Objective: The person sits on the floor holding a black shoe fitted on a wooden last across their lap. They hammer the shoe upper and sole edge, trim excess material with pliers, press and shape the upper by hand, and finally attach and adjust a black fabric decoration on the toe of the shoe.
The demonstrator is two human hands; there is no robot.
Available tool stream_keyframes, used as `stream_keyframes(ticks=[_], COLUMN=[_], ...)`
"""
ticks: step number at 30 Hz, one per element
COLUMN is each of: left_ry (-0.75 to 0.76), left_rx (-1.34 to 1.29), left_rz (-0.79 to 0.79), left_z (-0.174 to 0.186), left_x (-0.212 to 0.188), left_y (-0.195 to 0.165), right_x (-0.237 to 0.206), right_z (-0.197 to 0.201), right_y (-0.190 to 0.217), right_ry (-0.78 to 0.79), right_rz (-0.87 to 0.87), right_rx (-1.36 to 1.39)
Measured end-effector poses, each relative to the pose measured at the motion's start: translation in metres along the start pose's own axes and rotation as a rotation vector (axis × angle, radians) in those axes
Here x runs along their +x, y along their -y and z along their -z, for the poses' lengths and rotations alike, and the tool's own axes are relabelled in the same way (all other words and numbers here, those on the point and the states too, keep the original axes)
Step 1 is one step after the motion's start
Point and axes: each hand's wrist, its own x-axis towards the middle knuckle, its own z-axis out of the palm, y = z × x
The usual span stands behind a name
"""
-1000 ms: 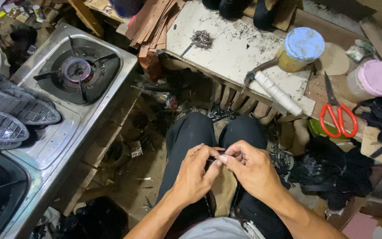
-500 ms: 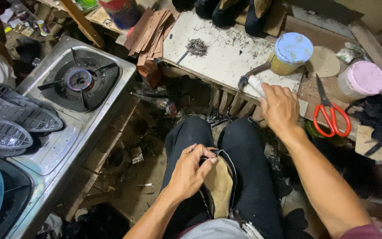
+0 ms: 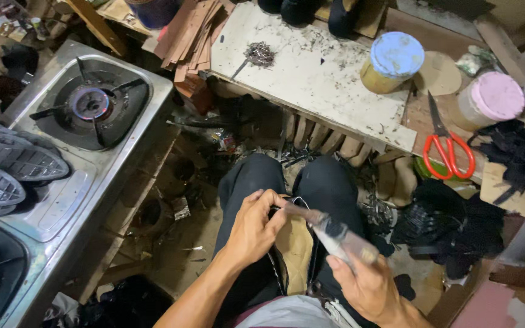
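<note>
Two lidded jars [image 3: 396,61] on littered workbench [image 3: 311,85]

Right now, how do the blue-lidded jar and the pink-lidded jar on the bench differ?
The blue-lidded jar has a yellowish body and stands on the white speckled board. The pink-lidded jar has a pale, whitish body and stands off that board, right of the red-handled scissors. Both are upright, lidded and untouched by either hand.

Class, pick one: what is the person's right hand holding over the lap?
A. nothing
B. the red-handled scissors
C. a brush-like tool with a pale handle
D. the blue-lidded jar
C: the right hand grips a brush-like tool, its tip at the tan piece held by the left hand.
</note>
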Motion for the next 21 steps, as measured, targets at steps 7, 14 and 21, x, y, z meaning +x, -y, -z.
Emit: stream_keyframes(ticks=[7, 14, 21], left_ry=[0.004, -0.012, -0.040], left_rx=[-0.009, -0.004, -0.047], left_rz=[0.010, 0.046, -0.045], left_z=[-0.009, -0.005, -0.001], left_x=[-0.006, -0.014, -0.010], left_y=[-0.001, -0.002, -0.006], right_x=[-0.032, -0.034, -0.020], right_z=[-0.003, 0.003, 0.000], right_y=[0.002, 0.007, -0.003], right_ry=[-0.176, -0.144, 0.063], right_rz=[-0.239, -0.328, -0.184], right_rx=[0.789, 0.424, 0.025])
